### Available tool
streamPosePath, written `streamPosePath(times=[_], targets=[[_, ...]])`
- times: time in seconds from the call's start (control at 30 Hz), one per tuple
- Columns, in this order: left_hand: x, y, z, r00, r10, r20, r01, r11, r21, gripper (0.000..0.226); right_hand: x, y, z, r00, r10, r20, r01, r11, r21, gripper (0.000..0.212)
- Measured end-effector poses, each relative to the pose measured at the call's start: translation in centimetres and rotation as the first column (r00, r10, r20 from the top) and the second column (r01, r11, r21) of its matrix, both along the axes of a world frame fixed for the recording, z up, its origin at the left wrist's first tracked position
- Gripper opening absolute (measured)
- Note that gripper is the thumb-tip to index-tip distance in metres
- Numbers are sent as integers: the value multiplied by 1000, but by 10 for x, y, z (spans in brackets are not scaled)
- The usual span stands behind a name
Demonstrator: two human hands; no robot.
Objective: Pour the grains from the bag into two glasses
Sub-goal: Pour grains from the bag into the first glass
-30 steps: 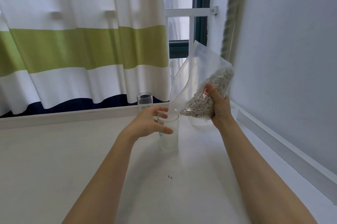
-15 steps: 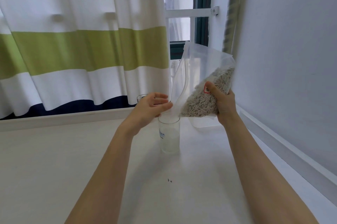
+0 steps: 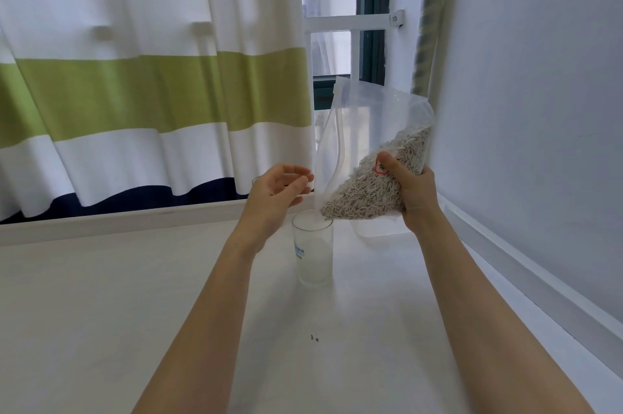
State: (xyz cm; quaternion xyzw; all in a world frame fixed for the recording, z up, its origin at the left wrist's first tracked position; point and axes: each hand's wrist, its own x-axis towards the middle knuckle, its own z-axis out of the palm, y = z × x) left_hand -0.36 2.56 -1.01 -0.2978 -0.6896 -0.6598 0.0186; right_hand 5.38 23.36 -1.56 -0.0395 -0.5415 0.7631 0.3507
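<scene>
A clear plastic bag (image 3: 367, 130) with pale grains (image 3: 367, 189) in its lower part is tilted over a clear glass (image 3: 313, 255) standing on the white table (image 3: 101, 312). The bag's lower corner sits right at the glass rim. My right hand (image 3: 409, 192) grips the bag's grain-filled bottom from the right. My left hand (image 3: 278, 192) pinches the bag's left edge just above the glass. A second glass (image 3: 257, 180) stands behind my left hand, mostly hidden.
A striped curtain (image 3: 151, 83) hangs along the back edge of the table. A grey wall (image 3: 539, 110) and its ledge run along the right side. A clear container (image 3: 377, 228) sits behind the bag. Two tiny dark specks (image 3: 314, 338) lie on the table.
My left hand left the glass and rose to the bag's left edge. The bag tipped further and its corner came down to the glass rim; grains slid toward it.
</scene>
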Motion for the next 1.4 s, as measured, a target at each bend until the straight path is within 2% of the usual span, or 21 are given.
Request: streamPosePath(times=[0.13, 0.27, 0.4, 0.53, 0.73, 1.0, 1.27, 1.4], targets=[[6, 4, 5, 999, -36, -8, 36, 999, -1, 19, 3, 0, 6, 999, -29, -14, 29, 1000, 1, 29], [8, 5, 5, 999, -38, -9, 38, 999, -31, 25, 6, 3, 10, 999, -31, -33, 33, 999, 41, 39], [7, 5, 4, 1000, -19, 0, 19, 998, -57, 29, 7, 2, 10, 999, -36, -23, 37, 997, 63, 31], [5, 3, 2, 1000, -26, 9, 27, 995, -93, 30, 6, 2, 7, 1000, -30, 3, 29, 998, 55, 39], [2, 1, 1, 999, -28, 23, 31, 991, -132, 32, 7, 1, 7, 1000, -16, 9, 16, 997, 78, 30], [1, -1, 0, 999, -35, 31, 39, 987, -153, 34, 9, -2, 9, 1000, -15, 21, 13, 996, 93, 55], [3, -3, 3, 998, -53, 33, 57, 990, -130, 36, 10, -3, 12, 1000, -29, -4, 30, 996, 88, 26], [3, -3, 5, 997, -65, 32, 68, 992, -108, 36, 11, -3, 15, 999, -36, -21, 37, 996, 79, 25]])
